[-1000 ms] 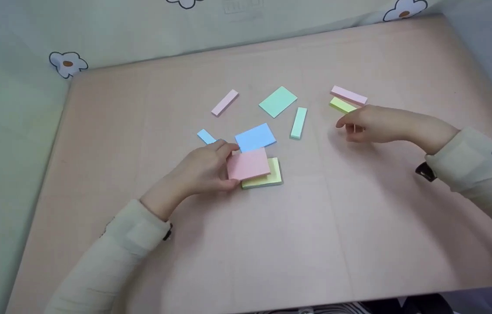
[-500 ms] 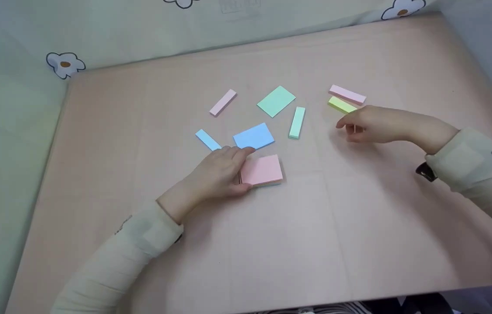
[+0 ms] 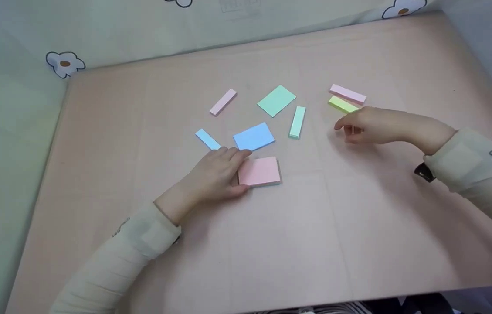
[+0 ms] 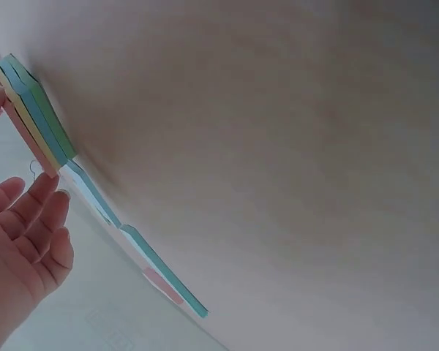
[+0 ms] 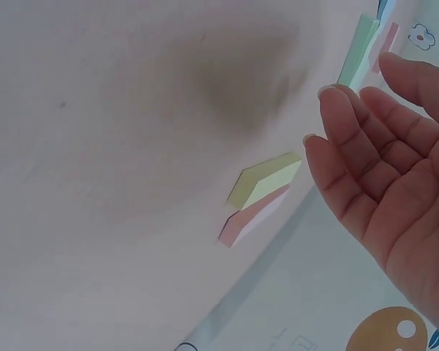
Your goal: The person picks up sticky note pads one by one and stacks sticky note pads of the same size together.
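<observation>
A neat stack of sticky note pads lies on the table, its pink sticky note pad uppermost. My left hand holds this pad at its left end, thumb at the near edge and fingers at the far edge. Seen from the left wrist, yellow, blue and green layers lie under the pink one. My right hand hovers with loosely bent fingers and holds nothing. Just beyond it are a narrow yellow sticky note pad and a narrow pink one.
Behind the stack lie a blue sticky note pad, a green one and a narrow mint one. A narrow blue pad and another narrow pink pad lie to the left. A flowered cloth hangs behind the table.
My left hand has moved right and set the pink pad down squarely over the yellow one, which it now covers. My right hand has stayed nearly still.
</observation>
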